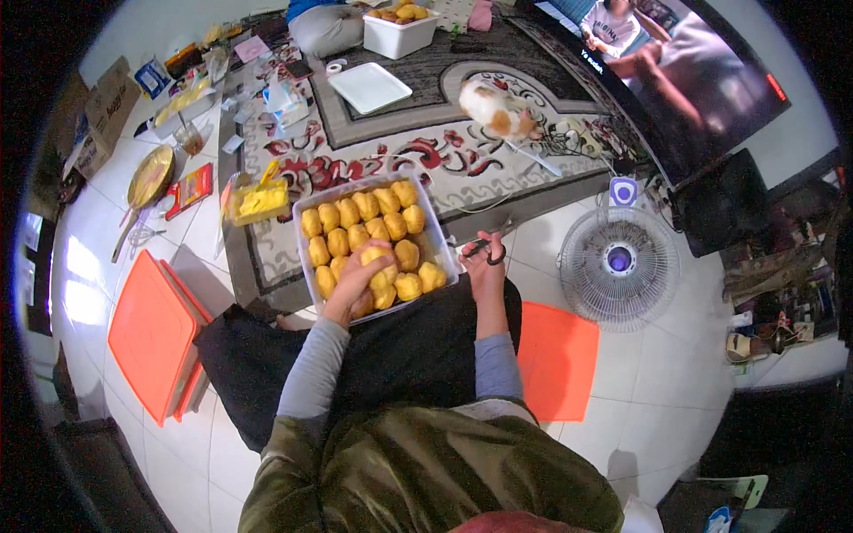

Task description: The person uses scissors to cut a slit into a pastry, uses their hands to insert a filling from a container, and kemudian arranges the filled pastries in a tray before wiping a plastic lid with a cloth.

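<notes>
A white plastic tub (pixel 448 261) on my lap and the carpet edge holds rows of golden cream puffs (pixel 368 206). Over its near half, my left hand (pixel 360 276) is closed around one puff (pixel 378 258). Just right of the tub, my right hand (pixel 484 263) holds dark-handled scissors (pixel 494 252); their blades are hard to make out. Left of the tub stands a yellow container (pixel 262 202) of yellow cream with a yellow utensil in it.
Orange-lidded boxes (pixel 154 336) stand at the left, an orange lid (pixel 560 363) and a fan (pixel 618 260) at the right. Ahead are a cat (pixel 496 110), a white lid (pixel 370 88), another tub (pixel 400 36) of pastries and a seated person (pixel 328 30). A pan (pixel 152 174) lies at the left.
</notes>
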Action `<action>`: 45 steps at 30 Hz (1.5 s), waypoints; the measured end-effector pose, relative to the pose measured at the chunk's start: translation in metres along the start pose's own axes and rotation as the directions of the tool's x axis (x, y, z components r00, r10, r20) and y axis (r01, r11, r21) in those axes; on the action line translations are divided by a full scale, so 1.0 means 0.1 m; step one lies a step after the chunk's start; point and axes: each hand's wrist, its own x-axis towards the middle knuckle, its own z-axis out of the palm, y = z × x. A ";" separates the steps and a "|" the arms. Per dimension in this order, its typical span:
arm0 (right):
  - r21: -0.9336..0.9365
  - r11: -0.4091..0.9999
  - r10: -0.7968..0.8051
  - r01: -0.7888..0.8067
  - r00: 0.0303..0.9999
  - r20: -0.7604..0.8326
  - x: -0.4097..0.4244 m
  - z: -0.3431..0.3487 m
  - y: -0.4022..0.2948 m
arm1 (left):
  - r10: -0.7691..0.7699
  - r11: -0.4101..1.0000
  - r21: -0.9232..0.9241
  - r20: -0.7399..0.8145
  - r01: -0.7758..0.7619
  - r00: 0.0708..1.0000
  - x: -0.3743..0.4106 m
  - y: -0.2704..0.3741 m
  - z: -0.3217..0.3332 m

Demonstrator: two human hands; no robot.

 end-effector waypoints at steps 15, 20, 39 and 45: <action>-0.093 0.994 0.048 -0.058 0.994 -0.102 0.11 0.03 0.03 | -0.192 0.980 -0.068 -0.063 0.188 0.979 0.86 -0.56 0.43; -0.100 0.992 0.073 -0.080 0.995 -0.072 0.12 0.00 0.04 | -0.207 0.977 0.027 -0.089 0.210 0.974 1.04 -0.76 0.42; -0.609 0.780 -0.302 0.145 0.939 -0.163 0.46 -0.37 0.06 | -0.113 0.894 0.426 -0.085 0.139 0.990 0.81 -0.57 -0.01; -0.983 -0.116 -0.203 -0.143 0.972 -0.117 0.85 -0.87 -0.33 | -0.157 0.987 0.040 0.009 0.157 0.988 0.33 -0.20 0.12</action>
